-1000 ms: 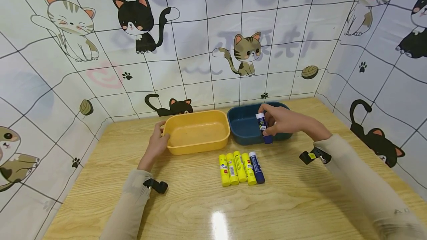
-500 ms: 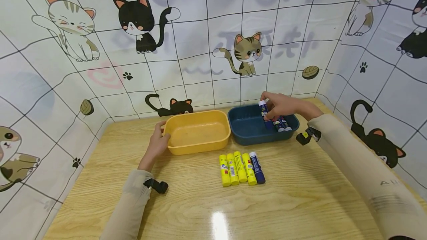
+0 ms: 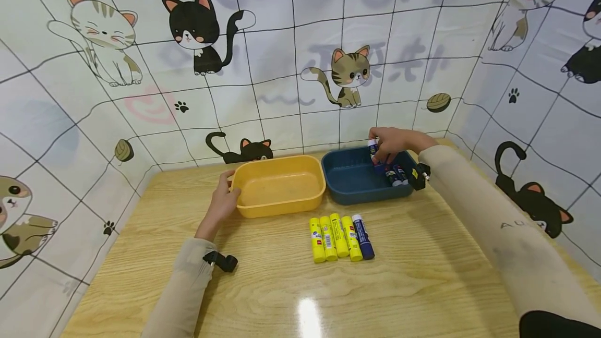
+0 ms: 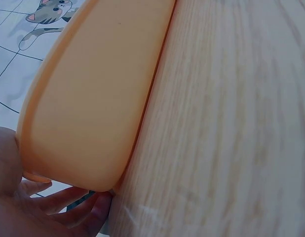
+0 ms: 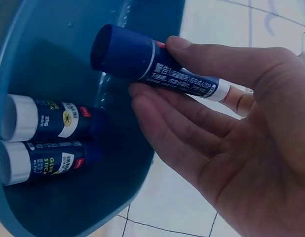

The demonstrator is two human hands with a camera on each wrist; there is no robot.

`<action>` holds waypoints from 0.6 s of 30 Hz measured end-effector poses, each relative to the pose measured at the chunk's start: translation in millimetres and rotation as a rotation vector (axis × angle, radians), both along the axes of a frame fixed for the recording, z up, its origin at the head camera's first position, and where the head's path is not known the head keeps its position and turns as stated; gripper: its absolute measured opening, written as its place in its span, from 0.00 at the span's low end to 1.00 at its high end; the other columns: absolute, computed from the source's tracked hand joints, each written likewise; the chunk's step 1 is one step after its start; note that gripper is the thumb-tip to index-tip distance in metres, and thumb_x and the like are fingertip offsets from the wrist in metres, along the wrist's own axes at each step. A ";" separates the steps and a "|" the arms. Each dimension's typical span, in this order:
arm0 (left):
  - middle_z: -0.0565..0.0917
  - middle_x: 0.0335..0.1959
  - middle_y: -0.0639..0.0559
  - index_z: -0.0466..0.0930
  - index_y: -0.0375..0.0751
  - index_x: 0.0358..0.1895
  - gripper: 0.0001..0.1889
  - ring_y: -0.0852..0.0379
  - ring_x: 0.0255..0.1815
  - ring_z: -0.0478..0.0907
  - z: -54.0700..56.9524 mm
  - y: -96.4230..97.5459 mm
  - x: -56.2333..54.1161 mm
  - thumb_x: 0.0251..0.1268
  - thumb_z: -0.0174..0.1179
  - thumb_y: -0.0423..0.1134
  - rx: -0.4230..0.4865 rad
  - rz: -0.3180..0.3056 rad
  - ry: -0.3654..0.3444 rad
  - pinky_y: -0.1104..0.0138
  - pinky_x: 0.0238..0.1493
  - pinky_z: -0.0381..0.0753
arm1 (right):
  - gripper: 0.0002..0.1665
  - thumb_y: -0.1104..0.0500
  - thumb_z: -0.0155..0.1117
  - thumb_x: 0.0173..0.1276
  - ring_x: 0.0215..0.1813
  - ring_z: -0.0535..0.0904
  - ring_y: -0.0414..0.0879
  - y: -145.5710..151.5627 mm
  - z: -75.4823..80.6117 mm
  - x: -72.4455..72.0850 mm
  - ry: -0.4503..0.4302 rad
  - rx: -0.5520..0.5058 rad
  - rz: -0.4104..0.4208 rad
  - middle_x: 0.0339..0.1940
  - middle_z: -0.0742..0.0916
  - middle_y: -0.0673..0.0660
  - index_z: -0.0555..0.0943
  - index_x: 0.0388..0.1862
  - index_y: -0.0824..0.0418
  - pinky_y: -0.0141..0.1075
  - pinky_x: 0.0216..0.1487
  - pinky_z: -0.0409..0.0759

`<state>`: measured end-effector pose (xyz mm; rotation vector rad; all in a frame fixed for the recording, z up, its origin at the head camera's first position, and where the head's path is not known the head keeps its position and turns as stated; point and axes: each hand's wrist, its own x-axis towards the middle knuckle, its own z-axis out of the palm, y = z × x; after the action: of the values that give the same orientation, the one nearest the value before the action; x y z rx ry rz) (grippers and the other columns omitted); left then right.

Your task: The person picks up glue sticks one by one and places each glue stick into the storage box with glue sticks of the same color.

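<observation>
Over the dark blue plastic bin point(image 3: 361, 197), my right hand point(image 3: 395, 141) pinches a navy glue stick point(image 5: 157, 66) between thumb and fingertips, its white end toward the palm. Two more navy glue sticks point(image 5: 49, 160) lie side by side inside that bin, labels showing in the right wrist view. My left hand point(image 3: 223, 203) grips the left end of the yellow plastic bin point(image 3: 281, 206), thumb at the rim and fingers at its outer side. Nothing lies in the yellow bin. In front of the bins, several yellow glue sticks point(image 3: 317, 241) stand in a row with one navy glue stick point(image 3: 363, 237) lying at its right end.
The bins sit side by side at the back of the wooden table point(image 3: 263, 286), close to a wall covering point(image 3: 277, 67) with cat drawings. A wrist camera point(image 3: 418, 176) on my right arm overlaps the blue bin's right end.
My right hand has carried the navy glue stick back and down from the blue bin's front edge to its far side. The left hand stays at the yellow bin.
</observation>
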<state>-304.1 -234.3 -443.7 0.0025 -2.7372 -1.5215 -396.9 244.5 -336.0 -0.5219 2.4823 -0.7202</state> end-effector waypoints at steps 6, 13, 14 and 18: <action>0.67 0.73 0.27 0.46 0.41 0.83 0.33 0.34 0.66 0.74 -1.6 -0.1 -0.4 0.78 0.42 0.34 0.001 -0.001 -0.003 0.46 0.66 0.75 | 0.26 0.64 0.65 0.72 0.43 0.87 0.56 -3.1 -2.8 -2.4 -0.036 0.064 -0.030 0.46 0.89 0.66 0.62 0.59 0.67 0.50 0.47 0.88; 0.69 0.71 0.28 0.47 0.42 0.83 0.33 0.36 0.64 0.75 -1.0 0.2 -1.3 0.78 0.42 0.34 -0.007 0.005 -0.003 0.47 0.66 0.75 | 0.28 0.63 0.67 0.72 0.45 0.88 0.58 -3.7 -7.8 -7.3 -0.063 0.139 -0.043 0.45 0.85 0.68 0.62 0.60 0.68 0.48 0.47 0.88; 0.69 0.72 0.28 0.46 0.42 0.83 0.33 0.36 0.64 0.75 -1.0 0.2 -1.2 0.78 0.42 0.34 -0.008 0.005 -0.004 0.47 0.66 0.75 | 0.28 0.62 0.67 0.72 0.46 0.88 0.58 -3.3 -8.6 -8.4 -0.069 0.144 -0.042 0.46 0.85 0.68 0.62 0.61 0.68 0.48 0.48 0.88; 0.68 0.72 0.28 0.46 0.42 0.83 0.33 0.36 0.65 0.75 -0.7 0.2 -1.3 0.78 0.42 0.34 -0.010 0.001 -0.002 0.47 0.65 0.75 | 0.29 0.63 0.65 0.73 0.48 0.87 0.59 -2.0 -11.3 -11.3 -0.092 0.160 -0.038 0.47 0.86 0.69 0.61 0.64 0.69 0.47 0.48 0.87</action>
<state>-305.3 -234.0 -444.5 0.0049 -2.7458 -1.5080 -408.1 242.5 -347.3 -0.3753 2.4438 -0.5410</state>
